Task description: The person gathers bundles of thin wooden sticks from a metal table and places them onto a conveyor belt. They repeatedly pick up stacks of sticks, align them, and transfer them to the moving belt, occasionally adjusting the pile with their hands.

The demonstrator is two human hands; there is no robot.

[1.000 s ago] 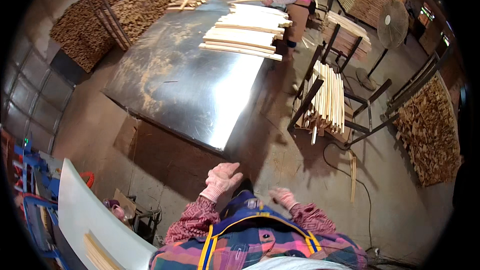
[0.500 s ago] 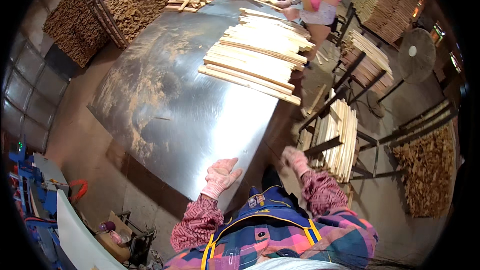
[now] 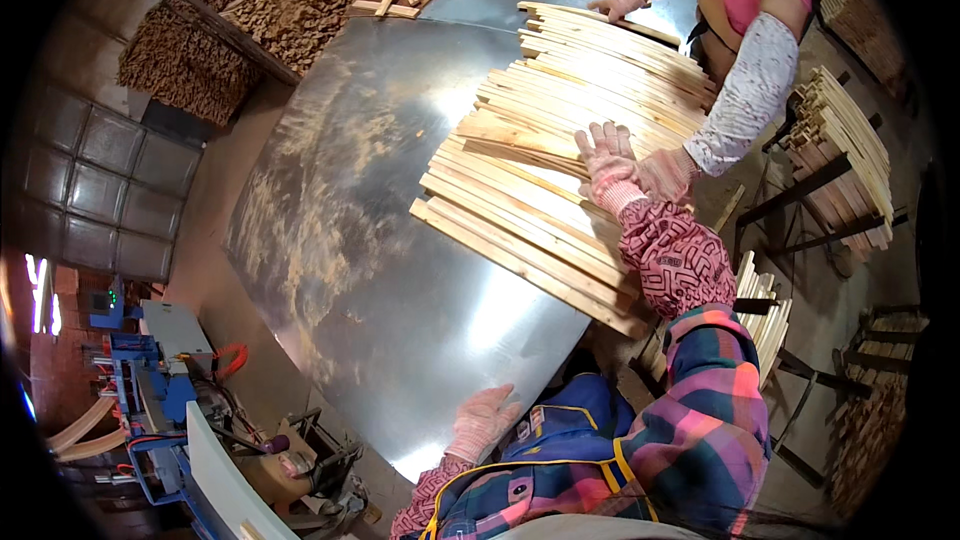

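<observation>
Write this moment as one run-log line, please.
right hand: open, on wooden strips | left hand: open, at near end of metal table, contact unclear | co-worker's nearer hand: beside right hand

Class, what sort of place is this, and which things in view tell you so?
Probably a woodworking workshop: many wood strips lie side by side on a broad, shiny table, and a big wood stack stands beyond it.
</observation>
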